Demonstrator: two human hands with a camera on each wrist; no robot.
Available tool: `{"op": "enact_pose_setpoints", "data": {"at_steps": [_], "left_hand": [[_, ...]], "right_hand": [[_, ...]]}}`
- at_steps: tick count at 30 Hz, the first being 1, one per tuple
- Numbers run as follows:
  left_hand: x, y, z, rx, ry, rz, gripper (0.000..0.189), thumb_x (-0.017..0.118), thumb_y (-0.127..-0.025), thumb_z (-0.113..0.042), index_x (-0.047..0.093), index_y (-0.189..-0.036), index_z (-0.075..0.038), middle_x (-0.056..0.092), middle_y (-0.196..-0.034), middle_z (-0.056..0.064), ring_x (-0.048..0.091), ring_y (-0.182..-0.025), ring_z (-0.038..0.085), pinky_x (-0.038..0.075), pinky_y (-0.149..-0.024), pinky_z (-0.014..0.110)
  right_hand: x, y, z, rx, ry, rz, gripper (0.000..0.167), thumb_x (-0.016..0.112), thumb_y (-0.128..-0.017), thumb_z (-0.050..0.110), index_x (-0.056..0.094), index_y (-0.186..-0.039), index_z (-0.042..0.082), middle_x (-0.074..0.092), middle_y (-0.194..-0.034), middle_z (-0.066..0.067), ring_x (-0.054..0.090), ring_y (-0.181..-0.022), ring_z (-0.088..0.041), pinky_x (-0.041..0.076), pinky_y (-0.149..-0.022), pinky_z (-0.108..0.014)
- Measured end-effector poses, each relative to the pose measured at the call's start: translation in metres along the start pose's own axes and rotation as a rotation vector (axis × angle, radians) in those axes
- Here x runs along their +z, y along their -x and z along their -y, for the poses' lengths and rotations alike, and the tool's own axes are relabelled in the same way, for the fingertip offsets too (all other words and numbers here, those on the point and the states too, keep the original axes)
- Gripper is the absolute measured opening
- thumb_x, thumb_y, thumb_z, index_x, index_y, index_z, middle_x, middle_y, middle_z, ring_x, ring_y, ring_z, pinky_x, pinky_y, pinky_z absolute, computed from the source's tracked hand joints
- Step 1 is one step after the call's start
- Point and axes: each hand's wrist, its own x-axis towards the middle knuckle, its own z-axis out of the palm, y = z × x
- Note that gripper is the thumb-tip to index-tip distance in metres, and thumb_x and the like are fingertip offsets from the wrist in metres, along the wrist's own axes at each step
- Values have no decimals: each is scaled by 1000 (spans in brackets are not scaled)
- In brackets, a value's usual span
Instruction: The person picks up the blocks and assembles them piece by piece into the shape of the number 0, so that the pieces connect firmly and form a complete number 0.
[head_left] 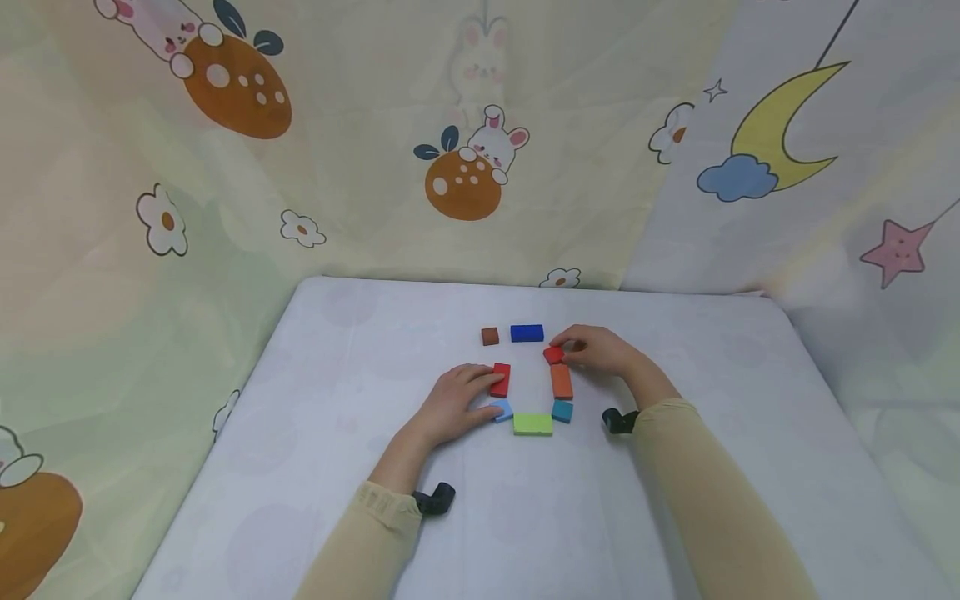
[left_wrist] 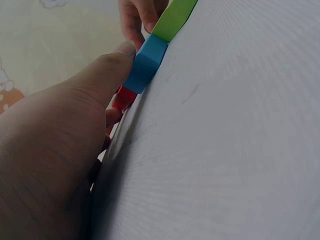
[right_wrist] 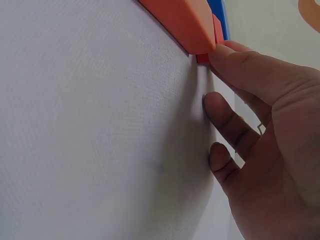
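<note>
Between the thumb and a finger of my right hand (head_left: 603, 350) a small red block (head_left: 553, 355) is pinched, at the far end of an orange block (head_left: 561, 382). In the right wrist view its other fingers hang loosely bent. My left hand (head_left: 453, 404) lies at the left side of the blocks. Its fingertips touch a longer red block (head_left: 500, 391), and its thumb touches a light blue block (head_left: 503, 408). A lime green block (head_left: 532, 425) forms the near side, with a teal block (head_left: 562, 411) at its right corner.
Beyond the hands lie a dark blue block (head_left: 527, 333) and a small brown block (head_left: 490, 336). A white cloth covers the table (head_left: 570, 517). Behind it hangs a patterned curtain (head_left: 360, 150). Each wrist carries a black camera.
</note>
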Motion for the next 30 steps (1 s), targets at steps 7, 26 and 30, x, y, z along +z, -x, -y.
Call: {"op": "enact_pose_setpoints", "data": {"at_steps": [7, 26, 30], "left_hand": [[-1, 1, -1, -1, 6, 5, 63, 59, -92, -59, 46, -147, -33, 46, -151, -3, 37, -143, 21, 30, -119, 48], [-2, 1, -3, -22, 10, 15, 63, 59, -91, -59, 45, -147, -34, 45, -151, -4, 36, -143, 20, 29, -120, 46], [-3, 1, -3, -24, 7, 15, 64, 59, -91, -60, 45, -147, -35, 45, -151, -5, 36, -143, 19, 29, -120, 46]], "right_hand": [[0, 3, 1, 16, -8, 5, 36, 64, -96, 21, 62, -131, 28, 56, -138, -5, 50, -124, -29, 48, -103, -49], [16, 41, 1, 20, -85, -131, 44, 60, -98, 32, 53, -140, 23, 61, -126, -9, 55, -111, -28, 54, -90, -42], [28, 53, -1, 18, -102, -173, 46, 61, -97, 32, 52, -141, 24, 62, -121, -7, 56, -107, -25, 54, -90, -42]]}}
